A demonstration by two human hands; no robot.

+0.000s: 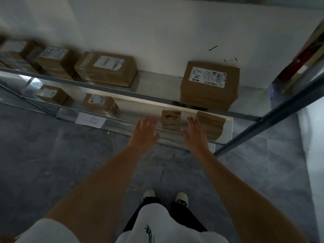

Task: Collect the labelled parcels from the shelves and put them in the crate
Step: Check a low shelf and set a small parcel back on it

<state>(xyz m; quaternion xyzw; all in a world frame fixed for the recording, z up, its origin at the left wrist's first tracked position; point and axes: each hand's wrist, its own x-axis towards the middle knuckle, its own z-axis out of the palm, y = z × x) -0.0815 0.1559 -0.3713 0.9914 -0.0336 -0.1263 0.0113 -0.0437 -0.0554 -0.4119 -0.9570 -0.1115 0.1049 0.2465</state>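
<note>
Both hands flat-fingered, holding nothing: left hand (145,132) and right hand (194,133) flank small cardboard box (171,118) on lower shelf (177,137). Labelled parcel (208,85) sits on upper shelf (154,85).

Left hand (144,131) and right hand (195,133) reach flat-fingered toward the small box (171,117). It sits at the lower shelf's (122,118) front edge

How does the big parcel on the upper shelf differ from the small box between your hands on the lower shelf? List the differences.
1. The big parcel is far larger than the small box.
2. The big parcel carries a white label with a barcode and handwriting on top; the small box shows only dark print, no white label.
3. The big parcel sits on the upper shelf; the small box sits lower, between the open left hand and right hand.

Both are brown cardboard.
</note>
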